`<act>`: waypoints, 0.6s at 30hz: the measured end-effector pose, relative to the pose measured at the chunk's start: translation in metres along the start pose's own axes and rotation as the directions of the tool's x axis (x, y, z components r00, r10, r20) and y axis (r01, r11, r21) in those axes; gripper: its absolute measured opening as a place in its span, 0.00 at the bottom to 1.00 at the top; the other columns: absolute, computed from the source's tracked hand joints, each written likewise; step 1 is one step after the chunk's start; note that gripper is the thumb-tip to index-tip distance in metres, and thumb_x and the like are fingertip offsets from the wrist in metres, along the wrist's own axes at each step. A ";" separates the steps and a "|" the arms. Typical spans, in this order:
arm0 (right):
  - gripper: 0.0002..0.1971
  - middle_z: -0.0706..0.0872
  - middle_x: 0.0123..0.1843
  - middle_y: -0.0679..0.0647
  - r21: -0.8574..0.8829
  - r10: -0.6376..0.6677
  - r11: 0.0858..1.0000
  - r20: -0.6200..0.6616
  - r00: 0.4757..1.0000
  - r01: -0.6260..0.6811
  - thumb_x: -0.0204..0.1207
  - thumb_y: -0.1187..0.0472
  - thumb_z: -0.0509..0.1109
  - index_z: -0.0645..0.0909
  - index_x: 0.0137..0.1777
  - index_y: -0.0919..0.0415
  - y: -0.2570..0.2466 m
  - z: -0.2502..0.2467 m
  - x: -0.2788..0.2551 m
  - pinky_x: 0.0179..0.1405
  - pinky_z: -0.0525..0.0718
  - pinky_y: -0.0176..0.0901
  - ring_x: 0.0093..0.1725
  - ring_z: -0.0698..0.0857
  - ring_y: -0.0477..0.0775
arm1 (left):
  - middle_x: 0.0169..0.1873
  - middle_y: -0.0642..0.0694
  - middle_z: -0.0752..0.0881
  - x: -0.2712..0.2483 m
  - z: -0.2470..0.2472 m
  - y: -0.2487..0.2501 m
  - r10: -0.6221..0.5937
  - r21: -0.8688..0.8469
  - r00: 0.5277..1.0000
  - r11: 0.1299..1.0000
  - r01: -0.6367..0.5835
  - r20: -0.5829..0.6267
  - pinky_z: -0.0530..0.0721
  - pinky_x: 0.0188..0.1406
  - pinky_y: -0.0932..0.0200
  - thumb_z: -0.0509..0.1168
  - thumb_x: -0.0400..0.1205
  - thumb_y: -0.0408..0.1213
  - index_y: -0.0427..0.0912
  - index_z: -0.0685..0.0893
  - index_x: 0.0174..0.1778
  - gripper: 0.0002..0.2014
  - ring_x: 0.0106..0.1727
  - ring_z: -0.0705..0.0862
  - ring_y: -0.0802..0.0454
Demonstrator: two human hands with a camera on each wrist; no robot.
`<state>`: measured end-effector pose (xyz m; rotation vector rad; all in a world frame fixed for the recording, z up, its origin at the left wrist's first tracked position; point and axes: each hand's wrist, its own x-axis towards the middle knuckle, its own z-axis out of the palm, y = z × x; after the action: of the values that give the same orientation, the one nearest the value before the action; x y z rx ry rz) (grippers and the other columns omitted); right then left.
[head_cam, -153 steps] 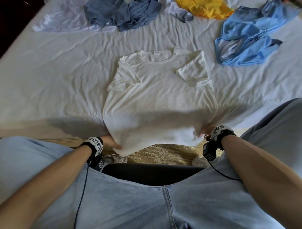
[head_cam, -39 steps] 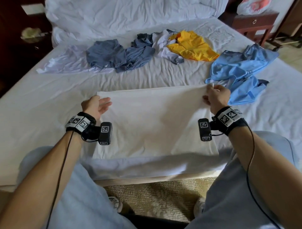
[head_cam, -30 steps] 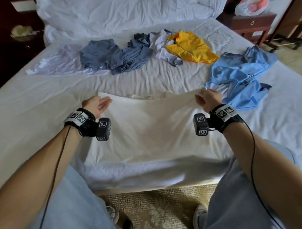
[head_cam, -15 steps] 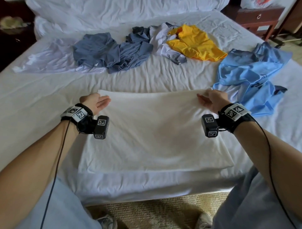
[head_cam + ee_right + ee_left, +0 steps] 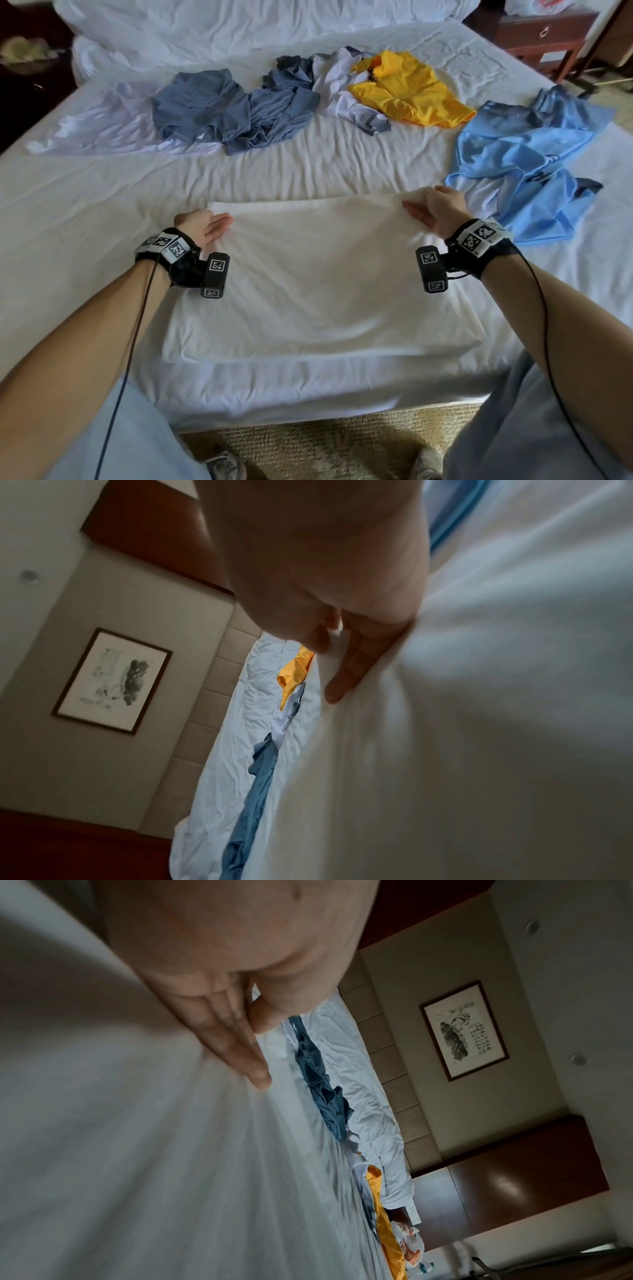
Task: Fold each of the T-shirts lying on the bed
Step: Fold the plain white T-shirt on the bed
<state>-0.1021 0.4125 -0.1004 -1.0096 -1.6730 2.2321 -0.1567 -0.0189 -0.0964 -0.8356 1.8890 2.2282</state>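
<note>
A white T-shirt (image 5: 322, 274) lies folded in half, bottom over top, as a wide rectangle near the bed's front edge. My left hand (image 5: 205, 224) rests at its far left corner with straight fingers flat on the fabric; the left wrist view shows those fingers (image 5: 240, 1047) pressed on the cloth. My right hand (image 5: 435, 209) is at the far right corner and pinches the fabric edge between thumb and fingers (image 5: 346, 674). The collar and sleeves are hidden under the fold.
Unfolded shirts lie across the far half of the bed (image 5: 68, 240): pale lilac (image 5: 102, 126), two grey-blue ones (image 5: 205, 102), a white one (image 5: 342, 89), yellow (image 5: 407, 89), and light blue (image 5: 524, 154) just right of my right hand. Pillows (image 5: 239, 24) lie behind; a nightstand (image 5: 541, 34) stands far right.
Both hands carried the hem from the bed's front edge up over the collar, folding the shirt in half. In the last half second the far edge settled flat and the hands barely moved.
</note>
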 end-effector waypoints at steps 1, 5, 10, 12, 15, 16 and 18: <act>0.06 0.86 0.63 0.69 -0.050 -0.021 0.999 0.019 1.000 0.022 0.90 0.66 0.60 0.79 0.59 0.61 0.000 0.000 -0.004 0.37 0.93 0.46 0.39 0.93 0.56 | 0.50 0.34 0.89 0.001 0.000 0.000 0.001 0.004 1.000 1.000 -0.001 0.006 0.91 0.47 0.56 0.50 0.89 0.22 0.20 0.70 0.74 0.17 0.50 0.91 0.43; 0.28 0.82 0.62 0.60 -0.446 -0.256 0.829 0.235 0.938 0.338 0.86 0.62 0.66 0.66 0.85 0.52 0.002 0.000 -0.014 0.63 0.88 0.58 0.57 0.89 0.60 | 0.58 0.31 0.87 0.002 0.013 0.002 0.060 0.146 0.998 0.987 -0.061 0.012 0.87 0.56 0.56 0.55 0.86 0.22 0.19 0.72 0.74 0.20 0.49 0.89 0.45; 0.38 0.43 0.93 0.57 -0.741 -0.228 0.032 0.648 0.726 0.671 0.86 0.44 0.66 0.52 0.91 0.45 0.009 -0.002 -0.049 0.86 0.58 0.68 0.89 0.55 0.70 | 0.64 0.47 0.81 -0.052 0.044 -0.004 0.313 0.794 0.882 0.399 -0.459 0.353 0.83 0.62 0.51 0.66 0.83 0.39 0.43 0.69 0.80 0.27 0.59 0.82 0.46; 0.39 0.40 0.92 0.54 -0.721 0.035 -0.125 0.683 0.729 0.682 0.86 0.37 0.61 0.47 0.91 0.42 0.015 -0.006 -0.060 0.87 0.51 0.70 0.91 0.45 0.66 | 0.61 0.49 0.84 -0.092 0.056 -0.017 0.153 0.745 0.759 0.147 -0.651 0.633 0.83 0.65 0.51 0.67 0.84 0.40 0.46 0.77 0.76 0.22 0.61 0.85 0.47; 0.39 0.40 0.93 0.52 -0.703 0.233 -0.168 0.652 0.721 0.691 0.85 0.36 0.62 0.48 0.91 0.40 0.019 -0.026 -0.063 0.89 0.47 0.63 0.91 0.41 0.58 | 0.59 0.52 0.82 -0.152 0.069 -0.049 -0.067 0.565 0.573 -0.109 -0.818 0.817 0.79 0.52 0.56 0.69 0.84 0.45 0.48 0.82 0.67 0.16 0.53 0.83 0.53; 0.38 0.43 0.93 0.54 -0.704 0.194 -0.133 0.672 0.714 0.698 0.85 0.38 0.64 0.50 0.91 0.41 0.017 -0.033 -0.064 0.89 0.48 0.60 0.91 0.43 0.57 | 0.57 0.52 0.80 -0.170 0.072 -0.060 -0.094 0.509 0.525 -0.155 -0.847 0.846 0.76 0.48 0.57 0.69 0.83 0.44 0.47 0.80 0.64 0.15 0.51 0.81 0.53; 0.37 0.49 0.92 0.58 -0.716 0.077 -0.040 0.693 0.717 0.697 0.85 0.43 0.68 0.57 0.90 0.42 0.011 -0.048 -0.071 0.88 0.51 0.56 0.91 0.49 0.58 | 0.54 0.50 0.78 -0.201 0.079 -0.081 -0.108 0.414 0.442 -0.207 -0.886 0.891 0.74 0.43 0.55 0.67 0.84 0.39 0.45 0.77 0.59 0.10 0.48 0.81 0.49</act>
<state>-0.0168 0.4101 -0.0877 0.2736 -3.3840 0.5844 0.0205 0.1264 -0.0680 1.1395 2.5677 0.2124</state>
